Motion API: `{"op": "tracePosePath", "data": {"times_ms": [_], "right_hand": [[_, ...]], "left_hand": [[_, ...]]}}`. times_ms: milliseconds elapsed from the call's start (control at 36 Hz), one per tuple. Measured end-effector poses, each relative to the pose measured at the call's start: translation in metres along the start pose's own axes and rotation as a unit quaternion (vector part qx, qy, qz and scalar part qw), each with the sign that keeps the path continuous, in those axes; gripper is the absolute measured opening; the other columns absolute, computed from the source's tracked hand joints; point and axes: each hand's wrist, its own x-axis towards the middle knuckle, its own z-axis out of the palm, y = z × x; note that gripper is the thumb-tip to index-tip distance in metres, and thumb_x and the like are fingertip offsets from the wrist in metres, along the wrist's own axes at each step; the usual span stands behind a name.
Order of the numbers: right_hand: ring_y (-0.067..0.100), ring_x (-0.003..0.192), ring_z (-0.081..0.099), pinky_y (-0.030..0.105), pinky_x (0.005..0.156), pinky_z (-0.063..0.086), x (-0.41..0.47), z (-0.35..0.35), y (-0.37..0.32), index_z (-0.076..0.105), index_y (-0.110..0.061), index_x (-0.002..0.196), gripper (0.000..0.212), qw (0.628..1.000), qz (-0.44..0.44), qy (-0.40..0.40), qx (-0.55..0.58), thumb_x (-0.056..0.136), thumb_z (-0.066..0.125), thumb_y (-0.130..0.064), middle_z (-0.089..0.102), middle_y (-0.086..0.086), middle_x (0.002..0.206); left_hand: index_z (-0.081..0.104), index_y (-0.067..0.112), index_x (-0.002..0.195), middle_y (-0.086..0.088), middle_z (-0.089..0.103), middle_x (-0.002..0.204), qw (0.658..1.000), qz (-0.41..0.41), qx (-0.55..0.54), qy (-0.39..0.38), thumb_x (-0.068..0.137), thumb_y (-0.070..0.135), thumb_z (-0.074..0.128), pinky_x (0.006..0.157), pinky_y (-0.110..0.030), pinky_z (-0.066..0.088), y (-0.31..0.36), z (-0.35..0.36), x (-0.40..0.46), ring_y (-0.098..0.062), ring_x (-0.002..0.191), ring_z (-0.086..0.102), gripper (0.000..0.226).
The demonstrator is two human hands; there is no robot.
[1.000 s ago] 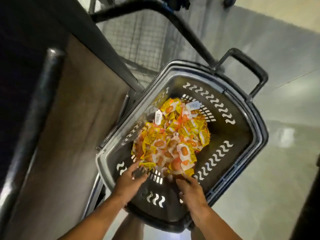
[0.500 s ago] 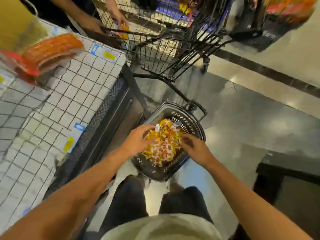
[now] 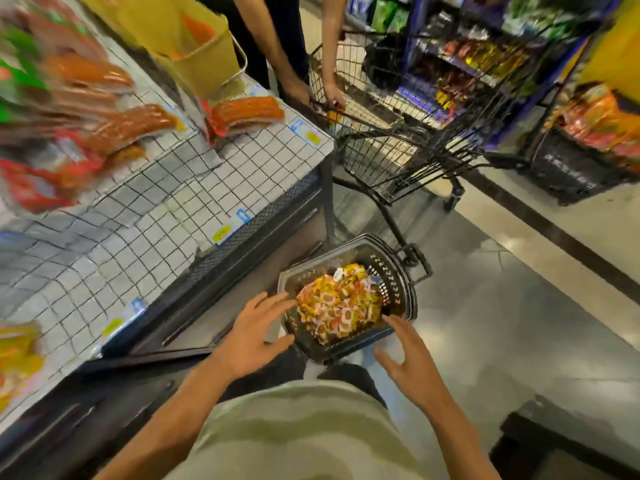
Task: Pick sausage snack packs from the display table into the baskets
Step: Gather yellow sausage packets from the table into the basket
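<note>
A dark plastic basket (image 3: 398, 271) stands on the floor beside the display table (image 3: 166, 209). It holds a heap of yellow and orange sausage snack packs (image 3: 341, 303). My left hand (image 3: 251, 336) hovers with spread fingers at the basket's near left corner, holding nothing. My right hand (image 3: 410, 362) is spread and empty just in front of the basket's near right edge. Larger orange sausage packs (image 3: 246, 114) lie on the table's wire grid top, blurred toward the left.
Another person's hands (image 3: 332, 95) grip a black wire trolley (image 3: 391, 140) beyond the table's end. Shelves of goods (image 3: 467, 57) and a loaded black crate (image 3: 585, 157) line the far right. A yellow box (image 3: 194, 39) sits at the table's back. Shiny floor (image 3: 502, 323) stretches to the right.
My view rose from close over the basket to standing height. Both hands lifted off the snack packs and drew back out of the basket, empty and spread.
</note>
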Motion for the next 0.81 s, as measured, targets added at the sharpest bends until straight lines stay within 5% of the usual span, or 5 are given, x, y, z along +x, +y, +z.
{"op": "tracePosePath", "data": {"times_ms": [139,278,417,528,806], "right_hand": [[0.013,0.136,0.044,-0.003,0.102,0.023,0.011,-0.005,-0.01,0.042,-0.036,0.141,0.063,0.999,-0.023,-0.046,-0.015,0.09,0.076,-0.021,0.047,-0.007,0.145],[0.021,0.141,0.044,0.04,0.116,0.038,0.036,-0.008,-0.044,0.047,-0.015,0.149,0.064,0.992,-0.066,-0.086,-0.069,0.092,0.075,-0.025,0.048,0.005,0.151],[0.021,0.138,0.047,0.041,0.116,0.037,0.049,0.009,-0.092,0.05,-0.016,0.146,0.062,0.982,-0.112,-0.099,-0.116,0.091,0.075,-0.029,0.051,0.004,0.148],[0.019,0.138,0.046,0.037,0.117,0.037,0.043,0.04,-0.133,0.049,-0.017,0.148,0.063,0.973,-0.142,-0.1,-0.149,0.091,0.074,-0.031,0.051,0.003,0.149],[0.006,0.138,0.044,0.031,0.118,0.035,-0.018,0.185,-0.228,0.051,-0.033,0.145,0.057,0.943,-0.226,-0.168,-0.178,0.092,0.072,-0.035,0.05,-0.013,0.147]], "left_hand": [[0.04,0.033,0.152,0.009,0.027,0.164,0.998,-0.048,-0.017,0.027,0.094,0.043,0.068,0.127,-0.042,0.013,-0.007,-0.016,-0.032,-0.022,0.156,0.013,0.065],[0.043,0.028,0.151,0.007,0.029,0.163,0.995,-0.06,-0.021,0.077,0.094,0.042,0.069,0.126,-0.04,0.014,-0.019,-0.036,-0.064,-0.022,0.155,0.018,0.064],[0.053,0.022,0.145,0.004,0.036,0.158,0.989,-0.041,-0.034,0.139,0.09,0.066,0.051,0.124,-0.035,0.014,-0.033,-0.054,-0.108,-0.02,0.149,0.026,0.071],[0.047,0.029,0.149,0.01,0.028,0.163,0.98,-0.067,-0.059,0.175,0.097,0.038,0.066,0.126,-0.034,0.01,-0.059,-0.062,-0.157,-0.016,0.155,0.013,0.057],[0.042,0.03,0.152,0.009,0.027,0.164,0.94,-0.182,-0.146,0.249,0.097,0.038,0.065,0.127,-0.041,0.016,-0.157,-0.064,-0.333,-0.017,0.154,0.017,0.06]]}}
